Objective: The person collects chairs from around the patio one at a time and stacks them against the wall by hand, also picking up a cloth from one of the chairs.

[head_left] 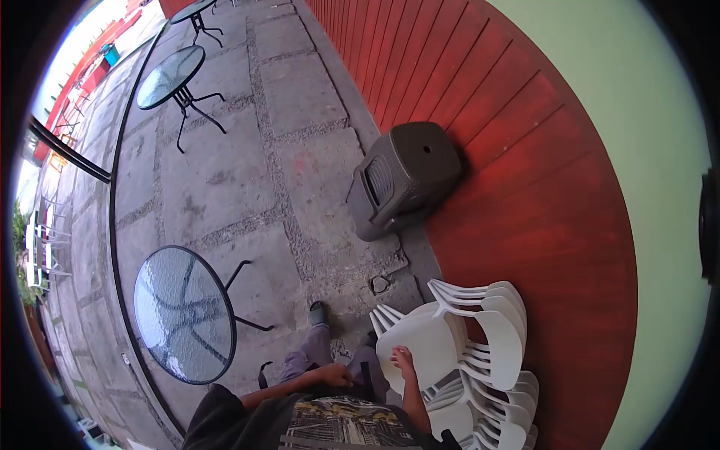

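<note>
My right hand (403, 361) is over the seat of a white plastic chair (424, 341), the fingers loosely apart and holding nothing I can see. Whether it touches the seat I cannot tell. This chair is on a stack of white chairs with open-slatted frames, beside the red wall. My left hand (337, 375) is in front of my body near my thigh. Its fingers look curled, but they are too small and dark to show whether anything is in them. A second stack of white chairs (517, 409) is close by my right forearm.
A dark brown plastic bin (420, 161) stands against the red plank wall (540, 180). To my left is a round glass-topped table (184, 315) with black legs. Another glass table (172, 79) is farther ahead. The floor (217, 180) is concrete slabs with rough gravel joints.
</note>
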A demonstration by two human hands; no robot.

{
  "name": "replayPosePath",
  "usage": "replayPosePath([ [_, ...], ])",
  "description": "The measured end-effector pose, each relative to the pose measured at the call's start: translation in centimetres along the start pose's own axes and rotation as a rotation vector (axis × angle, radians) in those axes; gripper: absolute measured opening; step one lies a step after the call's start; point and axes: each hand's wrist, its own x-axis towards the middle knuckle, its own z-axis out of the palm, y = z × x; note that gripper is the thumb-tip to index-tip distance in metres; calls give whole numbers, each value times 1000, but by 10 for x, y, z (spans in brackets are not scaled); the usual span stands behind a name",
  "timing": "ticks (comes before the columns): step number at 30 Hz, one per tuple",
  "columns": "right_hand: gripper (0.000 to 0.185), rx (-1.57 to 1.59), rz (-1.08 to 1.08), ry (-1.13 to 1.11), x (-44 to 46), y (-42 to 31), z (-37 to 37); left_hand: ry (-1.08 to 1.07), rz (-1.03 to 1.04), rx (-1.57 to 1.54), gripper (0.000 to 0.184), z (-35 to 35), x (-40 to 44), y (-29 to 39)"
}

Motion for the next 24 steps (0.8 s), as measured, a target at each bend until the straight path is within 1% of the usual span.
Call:
replayPosePath([
  [1,30,-16,-27,-34,4,-23,21,46,43,-50,48,-13,-5,-1],
  [4,28,-93,-106,-91,17,-102,68,-14,24,-367,47,-25,-9,-45],
  [7,28,-122,-186,-153,40,-140,99,-204,-66,-405,47,-56,-13,-60],
  [8,27,-119,-223,-177,50,-151,104,-229,-73,-430,48,-68,-10,-71],
  [10,28,-186,-185,-167,57,-185,115,-268,-85,-471,51,-99,-1,-93],
  [11,28,-219,-166,-167,60,-200,121,-266,-213,-475,50,-123,-4,-83],
  [13,27,-235,-90,-149,79,-219,134,-239,-476,-472,47,-193,-12,-51],
  [14,28,-256,-42,-142,92,-226,138,-218,-253,-432,50,-201,5,-84],
  [17,28,-368,65,-159,141,-248,151,-282,-299,-343,54,-305,15,-72],
  [18,27,-408,76,-180,151,-269,157,-161,-297,-234,66,-343,12,-66],
  [19,27,-445,86,-198,163,-290,165,-85,-243,-236,63,-374,7,-57],
  [20,27,-447,82,-163,174,-315,176,-8,-186,-235,59,-402,6,-54],
  [21,27,-452,-10,-190,191,-348,184,69,-125,-232,57,-428,7,-51],
  [23,27,-467,-168,-247,215,-400,199,111,-59,-310,51,-459,8,-50],
  [24,26,-434,-75,-245,218,-439,211,141,-28,-350,48,-475,6,-51],
])
